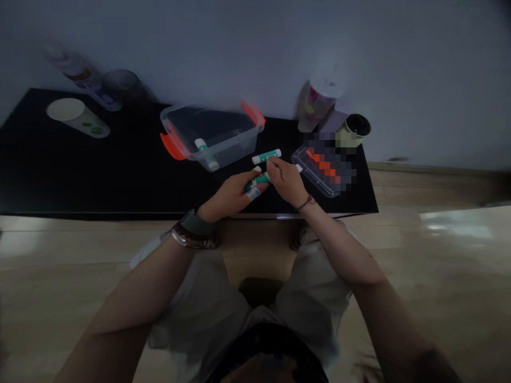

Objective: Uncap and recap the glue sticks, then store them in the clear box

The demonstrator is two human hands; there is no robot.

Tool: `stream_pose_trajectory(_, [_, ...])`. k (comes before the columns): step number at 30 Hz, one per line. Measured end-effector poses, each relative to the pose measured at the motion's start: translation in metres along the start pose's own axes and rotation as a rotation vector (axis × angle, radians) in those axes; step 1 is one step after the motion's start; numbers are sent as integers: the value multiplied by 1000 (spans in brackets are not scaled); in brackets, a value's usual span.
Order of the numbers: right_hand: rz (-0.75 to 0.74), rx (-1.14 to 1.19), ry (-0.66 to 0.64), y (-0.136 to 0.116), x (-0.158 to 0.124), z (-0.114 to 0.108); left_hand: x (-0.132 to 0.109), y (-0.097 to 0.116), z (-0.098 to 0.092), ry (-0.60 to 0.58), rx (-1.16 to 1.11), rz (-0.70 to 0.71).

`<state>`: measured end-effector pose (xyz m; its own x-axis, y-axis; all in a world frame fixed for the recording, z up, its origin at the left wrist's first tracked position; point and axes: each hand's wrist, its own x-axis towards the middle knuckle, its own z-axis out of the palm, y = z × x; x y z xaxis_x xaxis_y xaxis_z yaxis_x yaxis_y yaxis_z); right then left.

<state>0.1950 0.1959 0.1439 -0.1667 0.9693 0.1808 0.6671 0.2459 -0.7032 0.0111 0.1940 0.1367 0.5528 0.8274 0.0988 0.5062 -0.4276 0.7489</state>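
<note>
Above the front of the black table, my left hand (229,196) is closed around a green and white glue stick (258,182). My right hand (286,182) is pinched at the other end of that same stick. A small white end (299,168) shows beyond my right fingers; what it belongs to is partly hidden. Just behind my hands, a second glue stick (266,156) lies on the table. A third glue stick (206,154) rests tilted in a clear plastic box (235,151) with orange clips.
To the right lies a clear lid (319,167) with orange on it, partly pixelated. Behind it stand a tumbler (317,103) and a mug (355,130). A paper cup (82,118), a bottle (82,77) and a dark glass (125,88) are at the left. The wall (239,48) borders the table's back.
</note>
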Motion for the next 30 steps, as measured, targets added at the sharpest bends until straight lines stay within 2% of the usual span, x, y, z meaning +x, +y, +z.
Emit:
stream_pose_trajectory(5, [75,-38,-13,-2,3,5,0,-3,5,64,197,22])
stream_pose_trajectory(11, [110,3,30,5,5,15,-8,14,7,80,445,-27])
stream_pose_trajectory(14, [144,48,8,9,4,20,-11,18,9,81,488,-28])
stream_pose_trajectory(17, [154,126,-8,10,2,18,-9,14,9,89,407,-14])
stream_pose_trajectory(19, [114,178,-1,8,1,13,-6,10,7,82,245,-5])
stream_pose_trajectory(24, [-97,181,5,-6,-6,-8,0,5,-8,-145,-297,-83])
stream_pose_trajectory(26, [-138,155,-18,-9,-7,-13,-1,4,-10,-161,-321,-56])
stream_pose_trajectory(30, [-105,79,-53,-8,-5,-12,-5,4,-2,12,-33,14])
